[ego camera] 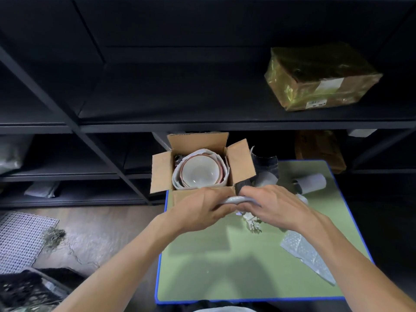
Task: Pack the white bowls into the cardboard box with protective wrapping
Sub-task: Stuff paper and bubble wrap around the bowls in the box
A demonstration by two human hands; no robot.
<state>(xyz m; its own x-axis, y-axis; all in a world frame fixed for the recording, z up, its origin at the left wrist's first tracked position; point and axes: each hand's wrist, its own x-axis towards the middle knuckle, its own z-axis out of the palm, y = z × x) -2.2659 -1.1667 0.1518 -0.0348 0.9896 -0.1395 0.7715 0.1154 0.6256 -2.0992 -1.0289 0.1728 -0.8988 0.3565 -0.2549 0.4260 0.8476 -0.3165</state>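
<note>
An open cardboard box (161, 171) stands at the far left corner of the green table (225, 266). Inside it a white bowl (200, 172) with a reddish rim sits upright in white wrapping paper (221, 163). Just in front of the box my left hand (202, 210) and my right hand (270, 206) meet, both gripping a pale rounded piece (234, 200) that looks like a bowl's rim; most of it is hidden by my fingers. Crumpled paper (252, 224) shows below my hands.
A bubble wrap sheet (306, 253) lies on the table's right side. A white roll (313, 182) and dark wrapping material (265, 167) sit behind my right hand. Black shelving rises behind, with a tape-wrapped parcel (319, 77) on it. A mesh mat (20, 239) lies on the floor.
</note>
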